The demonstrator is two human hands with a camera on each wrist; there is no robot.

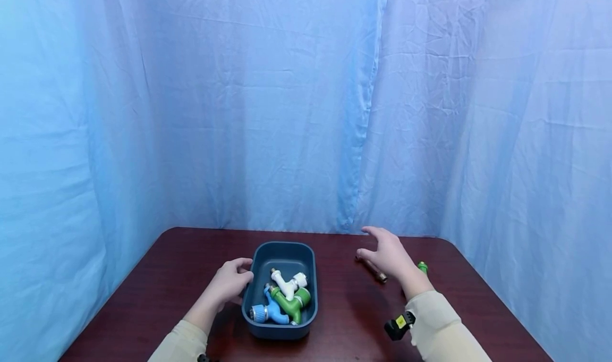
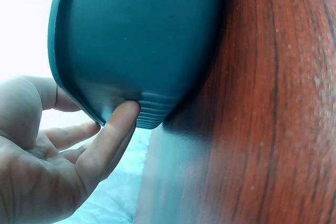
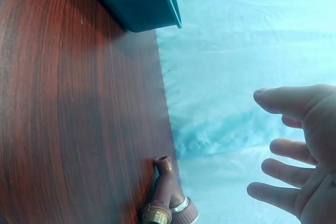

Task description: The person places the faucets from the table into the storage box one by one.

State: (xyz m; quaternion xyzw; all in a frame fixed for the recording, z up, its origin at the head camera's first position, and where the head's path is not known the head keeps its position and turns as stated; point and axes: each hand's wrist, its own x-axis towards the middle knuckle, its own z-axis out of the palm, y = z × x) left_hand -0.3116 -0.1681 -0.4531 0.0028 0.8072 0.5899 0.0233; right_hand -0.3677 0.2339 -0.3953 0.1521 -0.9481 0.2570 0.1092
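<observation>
A dark blue-green plastic tub [image 1: 283, 249] stands on the table. My left hand [image 1: 228, 281] holds its left side, the thumb at the rim and a fingertip against the outer wall [image 2: 142, 40]. Inside lie a white tap [image 1: 289, 286], a green tap [image 1: 291, 304] and a blue tap [image 1: 271, 311], piled towards the near end. My right hand [image 1: 389, 253] hovers over the right side of the table, thumb and fingers spread with nothing between them. A brown tap [image 1: 375, 271] with brass-coloured threads lies by it, apart from the fingers in the right wrist view.
Beyond the right wrist, another green tap [image 1: 423, 267] is partly hidden by the forearm. The dark red wooden table [image 1: 191, 255] ends at a rounded back edge, with pale blue curtains [image 1: 287, 112] hanging behind it and at both sides.
</observation>
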